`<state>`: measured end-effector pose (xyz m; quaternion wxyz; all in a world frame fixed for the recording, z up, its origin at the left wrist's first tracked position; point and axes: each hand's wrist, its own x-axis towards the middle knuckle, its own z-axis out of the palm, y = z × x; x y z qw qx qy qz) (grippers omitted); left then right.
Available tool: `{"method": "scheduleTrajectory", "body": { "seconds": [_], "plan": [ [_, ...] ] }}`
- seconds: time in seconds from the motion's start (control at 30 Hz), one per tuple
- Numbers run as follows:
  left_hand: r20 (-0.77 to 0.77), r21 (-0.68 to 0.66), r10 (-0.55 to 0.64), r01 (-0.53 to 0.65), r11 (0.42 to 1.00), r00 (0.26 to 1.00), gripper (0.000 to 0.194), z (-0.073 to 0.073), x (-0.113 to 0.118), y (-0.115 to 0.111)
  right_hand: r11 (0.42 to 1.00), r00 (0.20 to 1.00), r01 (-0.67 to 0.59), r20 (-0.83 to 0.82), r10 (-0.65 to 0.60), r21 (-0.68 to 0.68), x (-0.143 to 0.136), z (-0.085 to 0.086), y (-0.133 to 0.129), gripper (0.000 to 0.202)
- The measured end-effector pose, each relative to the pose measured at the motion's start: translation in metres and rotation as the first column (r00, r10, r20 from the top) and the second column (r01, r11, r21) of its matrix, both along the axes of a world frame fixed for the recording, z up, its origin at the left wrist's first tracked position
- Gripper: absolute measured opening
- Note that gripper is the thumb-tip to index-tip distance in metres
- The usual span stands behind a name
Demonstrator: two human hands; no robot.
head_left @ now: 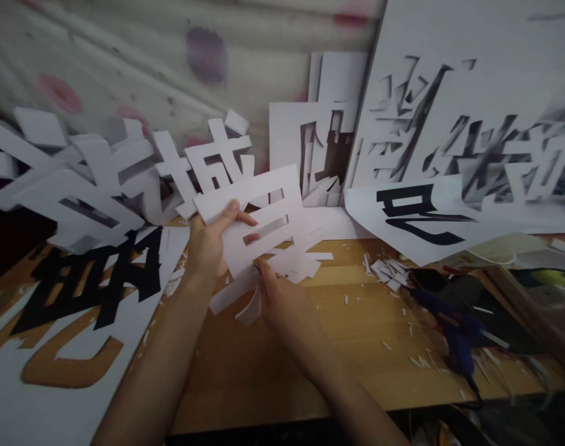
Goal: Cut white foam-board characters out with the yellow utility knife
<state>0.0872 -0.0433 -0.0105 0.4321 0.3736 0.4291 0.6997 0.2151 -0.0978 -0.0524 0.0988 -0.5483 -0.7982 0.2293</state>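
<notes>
A white cut-out character [269, 212], with several slots through it, is raised above the wooden table. My left hand [209, 240] grips its left side, thumb on the front face and fingertips showing through the slots. At its lower edge my right hand [280, 294] is closed, the fingertips pinching the piece; whether a small tool is also in them I cannot tell. Thin white strips [238, 292] hang or lie just below, beside the right fingertips. White scraps [303, 266] are behind the piece, to the right.
Cut-out white characters [96, 207] are piled at the left. A sheet with black lettering [138, 291] lies below them. Pierced white boards [491, 87] lean at the back right, with a printed sheet [366, 214] before them. A blue glue gun [454, 328] and trimmings [389, 272] lie on the wooden table [245, 384].
</notes>
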Motion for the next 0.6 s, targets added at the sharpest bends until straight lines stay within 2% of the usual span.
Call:
{"method": "scheduleTrajectory", "body": {
  "seconds": [0.37,0.5,0.6],
  "plan": [
    [-0.006,-0.008,0.027,-0.027,1.0,1.0,0.037,0.0,0.003,-0.003,0.998,0.998,0.052,-0.025,-0.052,0.022,-0.007,0.001,0.001,0.045],
    [-0.043,0.016,0.046,-0.046,0.999,0.998,0.037,0.0,0.009,-0.006,0.996,0.993,0.076,-0.088,-0.079,-0.035,-0.005,0.004,0.007,0.042],
    [-0.055,0.029,0.092,-0.09,0.995,0.994,0.038,0.001,0.009,-0.007,0.998,0.98,0.037,-0.192,-0.046,-0.053,0.004,0.004,0.006,0.04]
  ]
}}
